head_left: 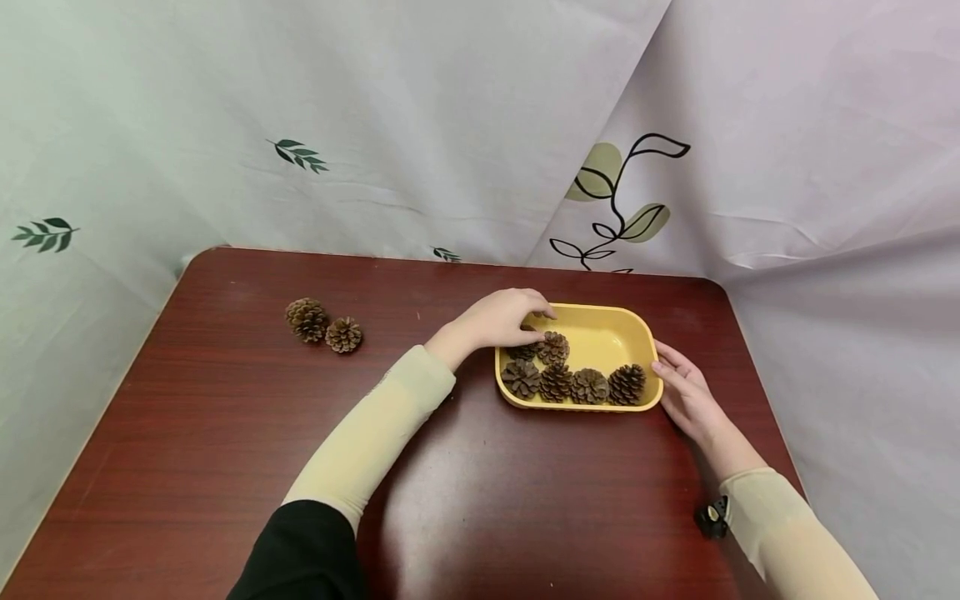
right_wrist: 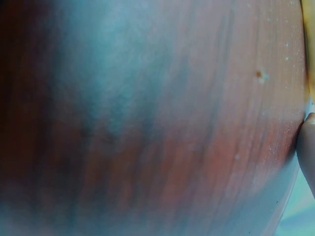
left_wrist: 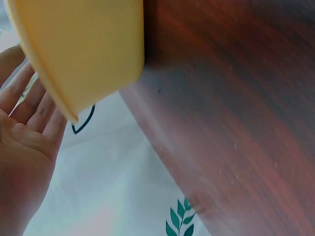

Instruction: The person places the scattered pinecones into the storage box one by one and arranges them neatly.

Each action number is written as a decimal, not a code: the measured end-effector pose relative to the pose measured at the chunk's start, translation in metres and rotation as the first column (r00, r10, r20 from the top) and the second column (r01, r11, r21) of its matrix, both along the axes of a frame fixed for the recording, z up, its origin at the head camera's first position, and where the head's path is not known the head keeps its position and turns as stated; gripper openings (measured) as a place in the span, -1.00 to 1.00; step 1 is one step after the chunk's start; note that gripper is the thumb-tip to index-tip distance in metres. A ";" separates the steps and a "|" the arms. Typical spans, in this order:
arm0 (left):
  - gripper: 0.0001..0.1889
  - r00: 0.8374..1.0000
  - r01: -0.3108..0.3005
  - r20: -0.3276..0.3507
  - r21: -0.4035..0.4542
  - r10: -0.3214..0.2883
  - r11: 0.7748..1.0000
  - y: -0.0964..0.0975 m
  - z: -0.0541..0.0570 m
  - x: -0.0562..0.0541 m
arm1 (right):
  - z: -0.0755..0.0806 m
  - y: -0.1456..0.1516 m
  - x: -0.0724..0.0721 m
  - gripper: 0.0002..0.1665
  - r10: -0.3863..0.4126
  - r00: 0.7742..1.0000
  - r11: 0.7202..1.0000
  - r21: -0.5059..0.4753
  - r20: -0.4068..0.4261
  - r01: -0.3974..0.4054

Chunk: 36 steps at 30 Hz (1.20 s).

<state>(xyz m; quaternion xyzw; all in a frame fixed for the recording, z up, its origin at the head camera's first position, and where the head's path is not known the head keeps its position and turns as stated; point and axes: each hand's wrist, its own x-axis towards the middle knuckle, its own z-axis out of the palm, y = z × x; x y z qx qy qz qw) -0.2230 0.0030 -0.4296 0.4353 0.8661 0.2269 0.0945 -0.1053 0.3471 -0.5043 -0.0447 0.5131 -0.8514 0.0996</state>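
A yellow plastic bin (head_left: 611, 342) with rounded corners stands on the table with several brown pine cones in it. Over its left end reaches my left hand (head_left: 498, 321), thumb and fingers spread apart above a partly hidden pine cone (head_left: 524, 348). In the left wrist view, the fingers of this hand (left_wrist: 29, 128) extend past the rim of the bin (left_wrist: 93, 49). My right hand (head_left: 688, 396) holds the bin's right end, thumb tip at the rim and fingers along the outer wall. Only a fingertip (right_wrist: 307, 142) shows in the right wrist view.
Two pine cones, a larger one (head_left: 307, 320) and a smaller one (head_left: 344, 335), lie side by side at the back left of the dark red wooden table (head_left: 225, 433). White leaf-patterned cloth (head_left: 420, 125) hangs behind the table and along its sides.
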 end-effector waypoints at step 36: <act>-0.62 0.980 -0.194 -0.020 0.109 0.197 0.975 -0.131 0.016 0.014 | 0.000 0.001 0.000 -0.44 0.004 1.000 1.000 -0.001 0.009 -0.004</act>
